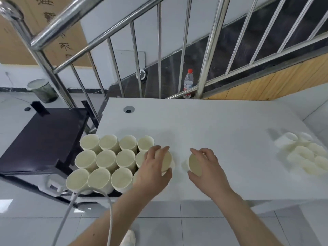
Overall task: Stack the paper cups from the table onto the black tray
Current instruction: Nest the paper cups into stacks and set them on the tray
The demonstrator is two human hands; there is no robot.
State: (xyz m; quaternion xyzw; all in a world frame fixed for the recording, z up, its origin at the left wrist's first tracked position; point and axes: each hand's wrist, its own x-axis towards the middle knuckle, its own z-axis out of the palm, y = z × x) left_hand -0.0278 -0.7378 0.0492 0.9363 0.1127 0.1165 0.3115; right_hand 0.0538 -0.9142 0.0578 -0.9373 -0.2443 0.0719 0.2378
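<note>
Behind the white desk [221, 125] runs a steel stair railing [134, 55], with a water bottle [188, 84] on the step beyond. My left hand [152, 167] has its fingers curled round one upturned paper cup [166, 161] at the right edge of the block of cups [106, 157] standing base-up, apparently on the black tray [42, 139]. My right hand [205, 166] grips a second cup [195, 165] just beside, over bare desk. More cups [305, 155] lie blurred, well apart to the right. To do this well, I think I should set the left cup flush against its neighbours, keep it upright, let go gently, then bring the right one alongside without nudging the rows.
</note>
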